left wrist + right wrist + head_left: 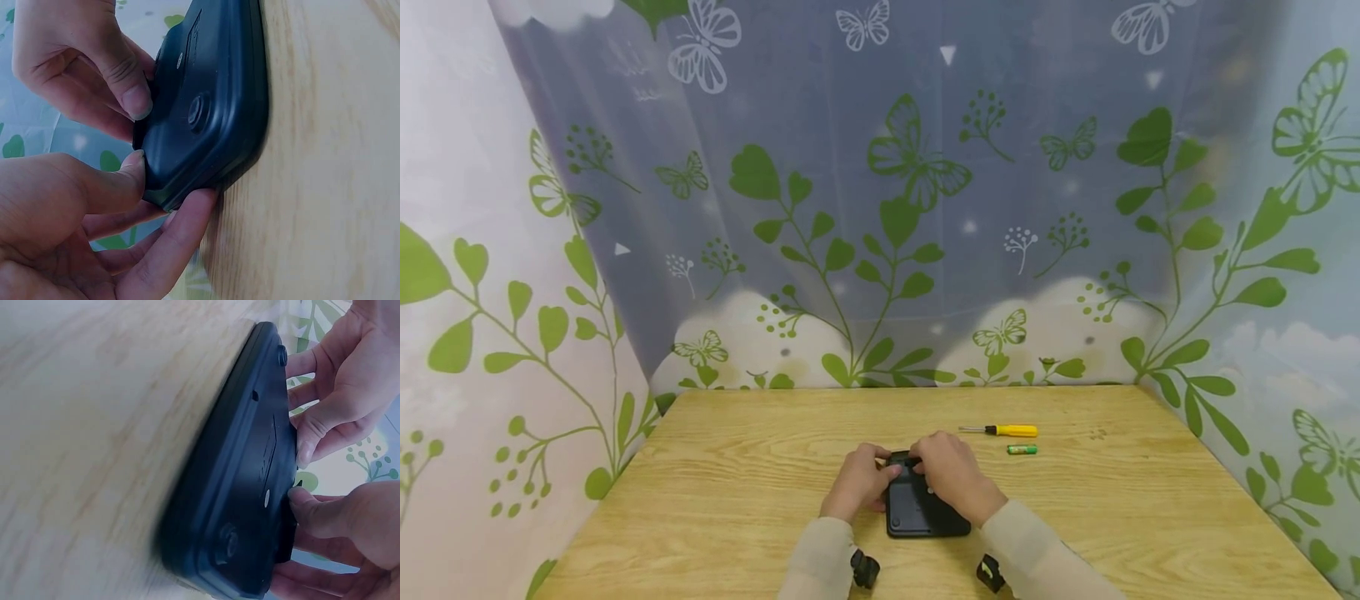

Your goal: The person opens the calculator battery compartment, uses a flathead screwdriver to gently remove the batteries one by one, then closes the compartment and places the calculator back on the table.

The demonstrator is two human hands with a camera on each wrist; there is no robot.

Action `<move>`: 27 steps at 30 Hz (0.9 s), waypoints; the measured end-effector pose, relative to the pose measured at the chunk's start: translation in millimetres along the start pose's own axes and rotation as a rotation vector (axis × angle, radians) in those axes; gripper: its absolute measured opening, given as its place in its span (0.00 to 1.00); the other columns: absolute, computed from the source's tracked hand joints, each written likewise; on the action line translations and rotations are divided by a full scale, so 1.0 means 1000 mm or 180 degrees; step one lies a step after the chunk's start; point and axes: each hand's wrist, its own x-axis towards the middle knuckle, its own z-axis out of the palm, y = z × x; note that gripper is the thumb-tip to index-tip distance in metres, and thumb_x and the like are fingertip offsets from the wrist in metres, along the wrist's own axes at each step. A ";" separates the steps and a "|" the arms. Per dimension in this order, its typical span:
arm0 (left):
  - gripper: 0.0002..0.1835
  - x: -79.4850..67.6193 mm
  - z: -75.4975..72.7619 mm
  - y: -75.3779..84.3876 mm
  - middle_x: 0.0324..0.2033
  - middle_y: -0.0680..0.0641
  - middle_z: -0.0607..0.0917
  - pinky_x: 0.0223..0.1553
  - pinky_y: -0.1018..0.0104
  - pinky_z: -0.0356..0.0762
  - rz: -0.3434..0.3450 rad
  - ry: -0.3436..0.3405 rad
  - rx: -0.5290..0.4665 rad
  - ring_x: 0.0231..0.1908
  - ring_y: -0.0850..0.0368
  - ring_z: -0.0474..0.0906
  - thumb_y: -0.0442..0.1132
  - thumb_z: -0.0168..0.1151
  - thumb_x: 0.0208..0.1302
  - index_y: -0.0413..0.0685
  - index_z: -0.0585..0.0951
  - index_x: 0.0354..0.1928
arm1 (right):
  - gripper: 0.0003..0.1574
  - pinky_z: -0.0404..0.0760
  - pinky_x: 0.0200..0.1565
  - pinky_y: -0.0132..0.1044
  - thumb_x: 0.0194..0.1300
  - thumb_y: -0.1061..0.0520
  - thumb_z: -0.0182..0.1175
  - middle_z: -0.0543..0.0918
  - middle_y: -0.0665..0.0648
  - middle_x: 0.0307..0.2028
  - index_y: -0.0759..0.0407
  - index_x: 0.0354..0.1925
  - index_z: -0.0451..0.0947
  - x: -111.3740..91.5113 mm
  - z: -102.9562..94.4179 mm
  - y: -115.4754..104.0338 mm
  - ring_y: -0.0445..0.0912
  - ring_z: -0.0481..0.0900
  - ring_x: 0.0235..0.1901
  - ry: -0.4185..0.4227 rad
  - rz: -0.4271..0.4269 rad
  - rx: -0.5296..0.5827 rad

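Note:
A black device that looks like a calculator (917, 514) lies underside up on the table, with round feet and a small pale spot on its back. My left hand (859, 482) grips its far left corner, thumb on top and fingers along the edge, as the left wrist view shows. At the far edge, my right hand (953, 477) pinches a thin black piece, seemingly the battery cover (286, 536), between thumb and fingers. This piece stands out from the body in the right wrist view. What lies beneath it is hidden.
A yellow-handled screwdriver (1015, 431) lies beyond the right hand on the wooden table (737, 467). Just nearer is a green battery (1021, 450). A curtain (850, 250) printed with leaves and butterflies hangs behind the table's far edge.

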 end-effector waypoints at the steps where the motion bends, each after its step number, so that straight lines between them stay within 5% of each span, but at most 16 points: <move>1: 0.23 0.000 0.000 0.000 0.50 0.32 0.84 0.23 0.61 0.89 -0.0003 -0.0002 0.0002 0.31 0.50 0.86 0.38 0.65 0.72 0.35 0.78 0.65 | 0.07 0.89 0.31 0.40 0.62 0.58 0.73 0.91 0.56 0.36 0.57 0.39 0.91 0.000 0.000 0.000 0.50 0.88 0.33 0.0008 -0.0020 0.0001; 16: 0.23 0.005 0.001 0.000 0.51 0.33 0.84 0.23 0.62 0.89 -0.0092 -0.0002 0.0014 0.31 0.50 0.86 0.38 0.65 0.73 0.37 0.78 0.65 | 0.09 0.90 0.34 0.44 0.58 0.56 0.76 0.92 0.55 0.36 0.56 0.38 0.92 0.006 -0.002 0.004 0.51 0.89 0.34 -0.0109 0.0173 0.0115; 27: 0.23 0.002 0.000 0.001 0.52 0.32 0.84 0.23 0.62 0.89 -0.0067 -0.0015 0.0044 0.31 0.50 0.86 0.39 0.65 0.73 0.36 0.78 0.66 | 0.08 0.91 0.37 0.45 0.60 0.64 0.73 0.92 0.57 0.38 0.58 0.40 0.92 0.006 -0.006 0.003 0.52 0.89 0.37 -0.0285 0.0237 0.0177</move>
